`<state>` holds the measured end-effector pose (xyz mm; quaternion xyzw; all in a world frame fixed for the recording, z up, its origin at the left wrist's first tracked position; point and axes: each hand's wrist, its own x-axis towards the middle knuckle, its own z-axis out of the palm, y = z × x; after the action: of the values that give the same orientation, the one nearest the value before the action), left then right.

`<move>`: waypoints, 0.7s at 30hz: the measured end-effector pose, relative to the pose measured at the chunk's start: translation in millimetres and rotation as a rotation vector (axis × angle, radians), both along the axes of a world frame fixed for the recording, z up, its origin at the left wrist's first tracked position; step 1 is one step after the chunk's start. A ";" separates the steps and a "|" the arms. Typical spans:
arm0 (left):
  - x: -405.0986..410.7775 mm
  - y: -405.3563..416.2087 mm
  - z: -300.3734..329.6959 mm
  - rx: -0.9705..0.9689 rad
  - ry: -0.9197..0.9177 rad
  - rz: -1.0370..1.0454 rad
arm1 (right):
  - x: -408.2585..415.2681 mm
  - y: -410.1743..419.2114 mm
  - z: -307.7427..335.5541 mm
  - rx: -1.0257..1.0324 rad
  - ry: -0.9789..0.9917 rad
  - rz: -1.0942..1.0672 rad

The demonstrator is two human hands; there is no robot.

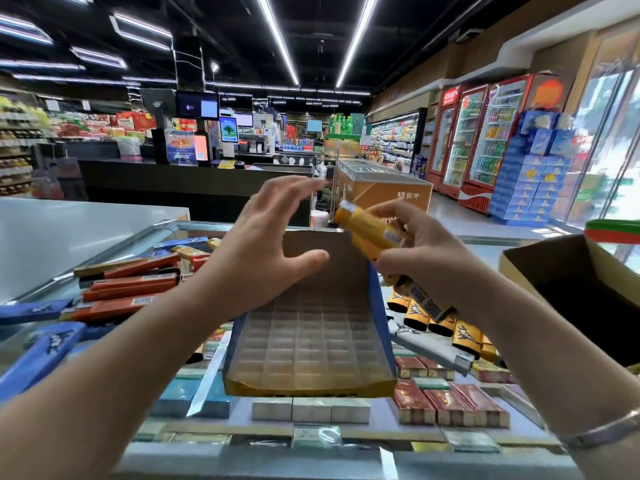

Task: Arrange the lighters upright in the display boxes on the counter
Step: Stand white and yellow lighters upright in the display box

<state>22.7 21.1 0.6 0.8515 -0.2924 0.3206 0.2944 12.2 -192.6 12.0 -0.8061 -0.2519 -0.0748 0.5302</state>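
Observation:
A display box [308,348] with blue sides, a yellow front lip and a clear grid of empty slots stands on the glass counter in the middle. My right hand [426,251] grips a bundle of yellow lighters [372,233] above the box's right rear corner. My left hand [273,244] hovers with fingers spread over the box's cardboard back flap, holding nothing. More yellow and white lighters [446,327] lie in a loose pile on the counter just right of the box.
Red and blue long cartons [124,292] are stacked left of the box. An open brown cardboard box [575,292] stands at the right. Cigarette packs [446,403] show under the glass counter [311,434]. Checkout desks and drink fridges fill the background.

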 end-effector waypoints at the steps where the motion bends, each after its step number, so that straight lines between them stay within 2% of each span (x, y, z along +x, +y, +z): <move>1: -5.9 -4.2 1.7 0.088 -0.080 -0.033 | -1.1 2.8 -1.2 -0.038 -0.012 0.033; 4: -15.7 -16.4 2.5 0.309 -0.280 -0.073 | -0.4 5.3 -3.9 -0.103 -0.057 0.105; 6: -18.5 -21.2 2.2 0.365 -0.359 -0.100 | 1.0 4.8 -5.3 -0.142 -0.072 0.132; 13: -17.7 -19.2 -0.3 0.459 -0.424 -0.012 | 2.8 7.0 -7.8 -0.134 -0.084 0.027; 15: -16.5 -19.7 -2.3 0.376 -0.342 0.017 | 1.7 4.7 -5.3 -0.063 -0.079 -0.021; 17: -13.1 -19.1 -3.9 0.159 -0.187 -0.004 | 0.9 2.9 -3.2 0.053 -0.045 -0.042; 21: -5.7 -11.2 -1.0 -0.260 0.212 -0.211 | 2.7 2.4 -2.6 0.258 0.073 -0.051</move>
<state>17.0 9.9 -0.4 0.7999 -0.3034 0.2319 0.4630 14.9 -190.2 9.4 -0.7397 -0.1999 -0.0905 0.6362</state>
